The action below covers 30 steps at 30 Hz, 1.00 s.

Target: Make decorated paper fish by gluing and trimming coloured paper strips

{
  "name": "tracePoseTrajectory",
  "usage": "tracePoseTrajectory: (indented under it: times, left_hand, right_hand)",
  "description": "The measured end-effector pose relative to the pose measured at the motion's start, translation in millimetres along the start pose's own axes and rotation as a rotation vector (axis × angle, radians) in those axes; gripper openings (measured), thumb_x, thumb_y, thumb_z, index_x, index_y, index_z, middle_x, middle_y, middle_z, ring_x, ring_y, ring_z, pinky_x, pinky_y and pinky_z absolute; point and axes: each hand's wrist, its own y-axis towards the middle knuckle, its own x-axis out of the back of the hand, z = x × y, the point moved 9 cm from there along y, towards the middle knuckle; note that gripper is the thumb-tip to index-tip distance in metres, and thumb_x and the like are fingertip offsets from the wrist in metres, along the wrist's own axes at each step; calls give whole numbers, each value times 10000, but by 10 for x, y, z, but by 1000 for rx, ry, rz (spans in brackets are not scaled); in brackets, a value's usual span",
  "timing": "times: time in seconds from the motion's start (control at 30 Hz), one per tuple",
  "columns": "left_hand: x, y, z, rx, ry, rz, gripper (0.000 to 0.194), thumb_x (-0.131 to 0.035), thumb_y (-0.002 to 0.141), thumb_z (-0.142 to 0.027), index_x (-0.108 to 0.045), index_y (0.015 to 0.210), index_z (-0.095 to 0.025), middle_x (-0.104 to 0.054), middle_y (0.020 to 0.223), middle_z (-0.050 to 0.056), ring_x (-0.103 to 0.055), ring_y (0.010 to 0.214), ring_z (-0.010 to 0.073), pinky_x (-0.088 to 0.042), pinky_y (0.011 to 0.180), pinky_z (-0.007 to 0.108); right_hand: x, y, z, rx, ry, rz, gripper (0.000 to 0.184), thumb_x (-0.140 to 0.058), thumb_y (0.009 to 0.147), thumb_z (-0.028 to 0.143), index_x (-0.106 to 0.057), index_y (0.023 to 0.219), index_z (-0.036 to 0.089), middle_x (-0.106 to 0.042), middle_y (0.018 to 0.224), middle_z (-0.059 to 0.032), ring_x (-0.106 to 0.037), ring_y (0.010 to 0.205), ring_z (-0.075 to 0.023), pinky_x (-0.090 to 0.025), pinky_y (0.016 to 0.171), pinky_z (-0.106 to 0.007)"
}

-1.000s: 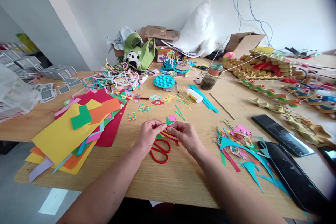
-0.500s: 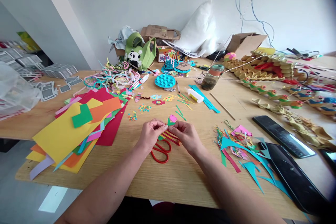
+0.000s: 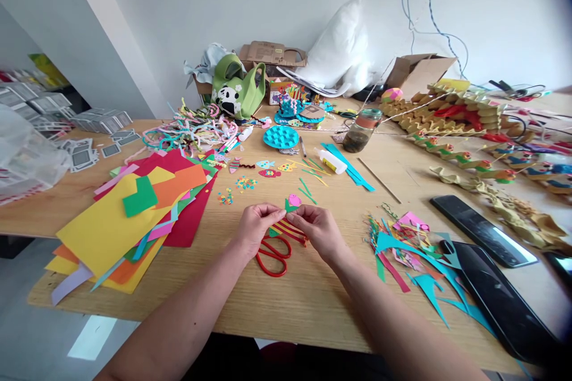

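Note:
Between the fingertips of my left hand (image 3: 261, 226) and my right hand (image 3: 315, 228) is a small green paper piece (image 3: 291, 208), pinched from both sides. A pink paper fish shape (image 3: 294, 199) shows just beyond it; whether the two are joined I cannot tell. Below my hands lie red-handled scissors (image 3: 273, 257), their blades hidden, and red and yellow paper strips (image 3: 291, 231). Farther out rest a red paper fish (image 3: 270, 173), a yellow one (image 3: 286, 168) and a blue one (image 3: 266, 164), near thin green strips (image 3: 307, 191).
Coloured paper sheets (image 3: 107, 220) are piled at the left. At the right are paper scraps (image 3: 415, 256) and black phones (image 3: 482, 232). Toward the back stand a glue bottle (image 3: 333, 162), a glass jar (image 3: 361, 132), a blue egg-carton piece (image 3: 280, 138) and a green panda bag (image 3: 239, 89).
My hands stay almost in place, with only a slight shift of the fingers around the green paper piece. Nothing else on the table has visibly moved.

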Motion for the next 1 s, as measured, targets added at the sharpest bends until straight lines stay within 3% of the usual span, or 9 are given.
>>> tracePoseTrajectory:
  times: [0.27,0.4,0.83,1.0]
  left_hand:
    - [86,6,-68,-90,104,-89,152,-770,611,-314,-714,610,-172,-651,667,23,-564,673,148,-439,658,254]
    - [75,-17,-116,-135,179,-107,148,-764,621,-321,-721,613,-179,-647,672,33,-572,687,163,-442,655,254]
    - [72,-21,-42,-110,108,-126,159,-775,607,-319,-706,597,-176,-639,640,15,-561,660,144,-429,671,265]
    - [27,-17,-8,-25,66,-78,208,-770,619,-357,-705,628,-160,-665,647,28,-568,642,145,-431,664,270]
  right_hand:
    - [-61,-26,26,-62,44,85,451,-678,667,577,-644,765,138,-550,610,7,-407,508,-87,-300,451,-226]
    - [-92,-16,22,-44,-11,99,465,-691,650,582,-651,710,122,-512,572,16,-364,497,-71,-274,425,-212]
    - [-110,-4,-47,-29,-9,71,416,-649,700,556,-618,694,141,-467,535,33,-340,465,-66,-269,407,-210]
    - [-89,3,-39,-24,-7,63,410,-664,690,545,-610,684,138,-488,559,22,-372,470,-69,-291,406,-211]
